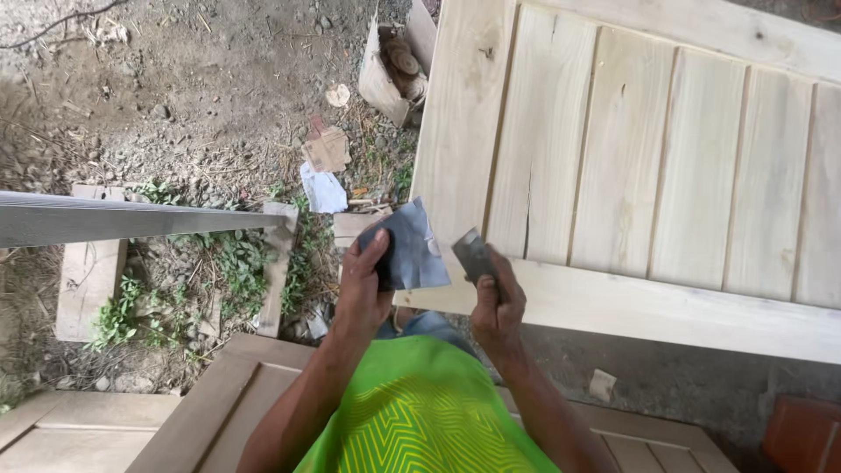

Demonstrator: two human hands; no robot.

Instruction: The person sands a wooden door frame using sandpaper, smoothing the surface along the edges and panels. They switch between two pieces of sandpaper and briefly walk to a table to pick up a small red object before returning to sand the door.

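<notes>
Pinched by the left hand (pixel 363 278), a dark sandpaper sheet (pixel 410 249) sticks up above its thumb; the right hand (pixel 498 307) grips a smaller dark piece (pixel 473 253) over the pale wooden door (pixel 648 166).

Daylit bare dirt ground (pixel 175 88) with weeds (pixel 236 267), wood scraps (pixel 88 271), and a pale panelled wooden door (pixel 666 166) lying flat.

Wooden door panel (pixel 648 166) cut off at 12 and 3 o'clock edges. Left hand (pixel 363 285) thumb hides part of grey sandpaper sheet (pixel 412 250). Small dark piece (pixel 473 254) in right hand (pixel 499 307): kind unclear. Reddish object (pixel 802 434) at 4 o'clock cropped.
</notes>
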